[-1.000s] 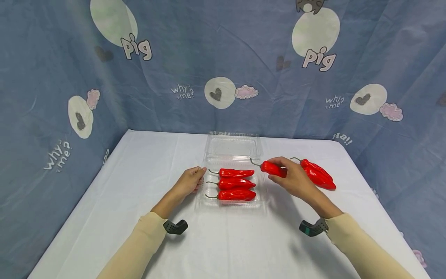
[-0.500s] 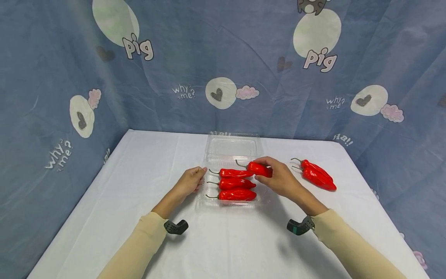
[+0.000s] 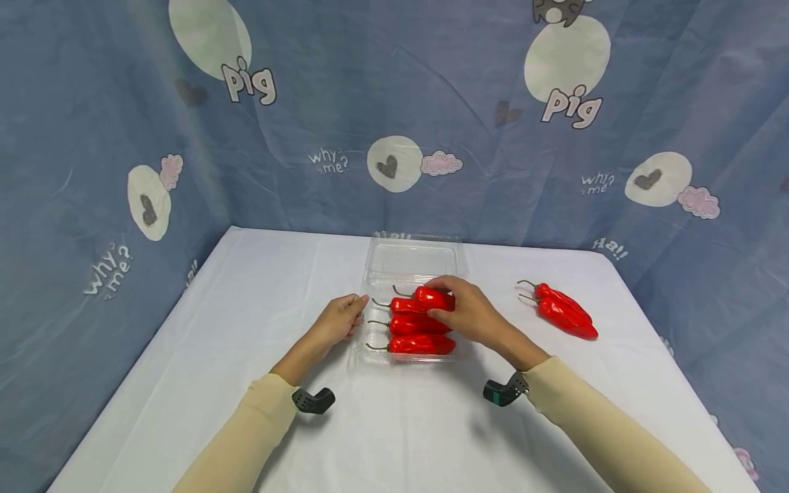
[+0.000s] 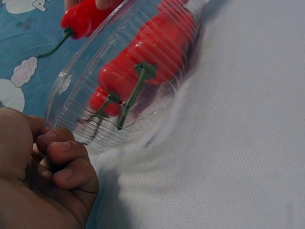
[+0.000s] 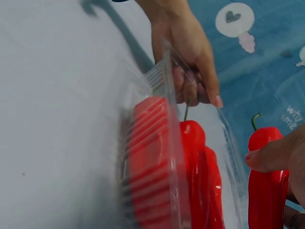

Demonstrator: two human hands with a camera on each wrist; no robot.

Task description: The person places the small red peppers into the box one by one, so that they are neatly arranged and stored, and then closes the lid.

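A clear plastic clamshell box [image 3: 377, 337] lies with its lid [image 3: 416, 260] folded back. Three glossy red peppers, the front one [image 3: 422, 344] included, lie side by side in it, green stems to the left. My left hand [image 3: 335, 320] pinches the box's left rim between thumb and curled fingers, which the left wrist view shows close up. Between the thumb and fingers of my right hand [image 3: 471, 311] is another red pepper [image 5: 267, 191], stem leftward. It hangs over the back of the box, overlapping the rearmost pepper [image 3: 402, 305] in the head view.
Two more red peppers [image 3: 564, 313] lie together on the white tablecloth [image 3: 277, 274], right of the box. A blue printed curtain [image 3: 296, 198] rises behind the table and along its sides. Dark devices, one of them on the left wrist [image 3: 313, 401], are worn at both wrists.
My right hand has carried its pepper leftward, from beside the box to above its back part. The two loose peppers at right are now uncovered. My left hand keeps its hold on the rim.
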